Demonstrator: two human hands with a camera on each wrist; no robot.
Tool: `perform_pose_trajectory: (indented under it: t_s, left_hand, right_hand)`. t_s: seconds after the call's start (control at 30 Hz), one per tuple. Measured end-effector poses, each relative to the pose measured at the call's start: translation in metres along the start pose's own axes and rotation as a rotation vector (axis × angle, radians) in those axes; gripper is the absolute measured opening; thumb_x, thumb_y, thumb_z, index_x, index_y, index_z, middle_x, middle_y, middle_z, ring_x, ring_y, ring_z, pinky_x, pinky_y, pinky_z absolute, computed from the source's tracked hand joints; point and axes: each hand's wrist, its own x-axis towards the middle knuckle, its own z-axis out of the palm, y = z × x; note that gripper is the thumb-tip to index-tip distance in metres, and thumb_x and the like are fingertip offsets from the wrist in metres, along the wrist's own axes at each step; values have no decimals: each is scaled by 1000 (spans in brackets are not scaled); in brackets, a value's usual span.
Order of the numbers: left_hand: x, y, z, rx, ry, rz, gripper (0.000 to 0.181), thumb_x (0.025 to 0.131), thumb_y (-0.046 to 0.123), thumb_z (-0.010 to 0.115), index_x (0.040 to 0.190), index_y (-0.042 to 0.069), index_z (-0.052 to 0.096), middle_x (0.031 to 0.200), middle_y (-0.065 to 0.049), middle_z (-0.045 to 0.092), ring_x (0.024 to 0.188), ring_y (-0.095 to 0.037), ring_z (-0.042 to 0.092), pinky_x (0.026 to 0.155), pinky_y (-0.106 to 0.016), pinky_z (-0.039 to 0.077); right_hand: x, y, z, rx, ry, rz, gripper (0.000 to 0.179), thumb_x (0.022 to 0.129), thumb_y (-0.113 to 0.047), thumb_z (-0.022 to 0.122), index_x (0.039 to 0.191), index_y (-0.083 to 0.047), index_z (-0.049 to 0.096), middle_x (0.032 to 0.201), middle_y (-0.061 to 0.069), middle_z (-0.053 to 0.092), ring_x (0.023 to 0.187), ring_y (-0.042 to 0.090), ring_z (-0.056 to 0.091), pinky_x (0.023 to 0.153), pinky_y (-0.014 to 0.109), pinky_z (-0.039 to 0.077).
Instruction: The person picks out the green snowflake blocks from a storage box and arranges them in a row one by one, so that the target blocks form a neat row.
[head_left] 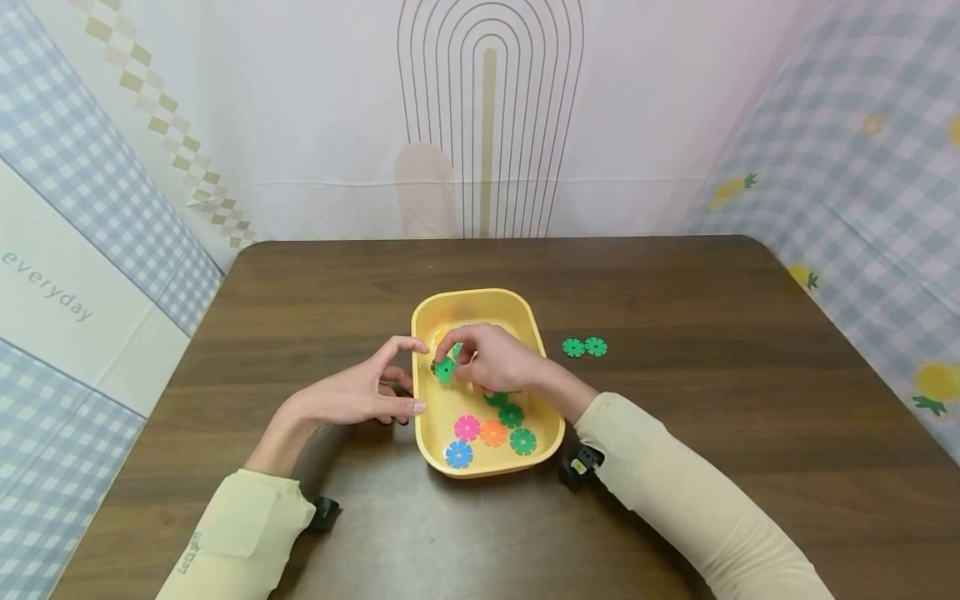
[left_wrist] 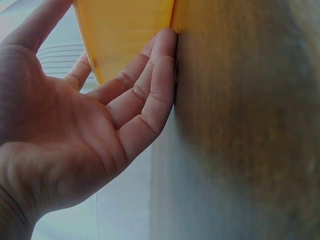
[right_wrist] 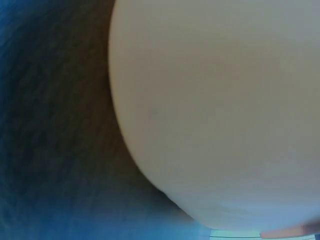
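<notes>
In the head view, my right hand (head_left: 495, 358) reaches into a yellow plastic tray (head_left: 423, 450). Its thumb and index finger pinch a green notched disc (head_left: 445, 370), and the hand covers part of the tray's contents. My left hand (head_left: 360, 392) is at the tray's left side, thumb and index fingertips by the rim. Seen from the left wrist, its fingers (left_wrist: 162, 85) are loosely bent beside the tray's outer wall (left_wrist: 125, 30), low by the table. Below my right hand lie a pink disc (head_left: 467, 427), an orange disc (head_left: 492, 433), a blue disc (head_left: 459, 454) and several green discs (head_left: 522, 442).
To the right of the tray, two green discs (head_left: 585, 347) lie joined or touching on the brown wooden table (head_left: 675, 308). A patterned cloth (head_left: 315, 125) hangs behind the table. Pale sleeve fabric (right_wrist: 215, 110) fills most of the right wrist view.
</notes>
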Motion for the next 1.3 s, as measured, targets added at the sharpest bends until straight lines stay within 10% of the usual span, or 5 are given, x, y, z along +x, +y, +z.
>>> perform_pose_trajectory:
  t_s: [0.73,1.3]
  left_hand:
    - [1,-3,0,-6,-1,0,75,99,32,76,152,26,23,132,-21,59,93,-28,72,84,-40,58]
    - [2,-1,-2,28,-10,-5,79,97,35,78,152,24,23,109,-15,73,90,-28,71,84,-39,59]
  right_hand:
    - [-17,-6,-18,176,40,33,26,96,-6,72,121,-11,70,90,8,60,52,17,51,52,27,44]
    - [-58,-2,-46,210,231,21,30,94,-7,77,123,-12,72,97,12,66,51,21,49,48,28,45]
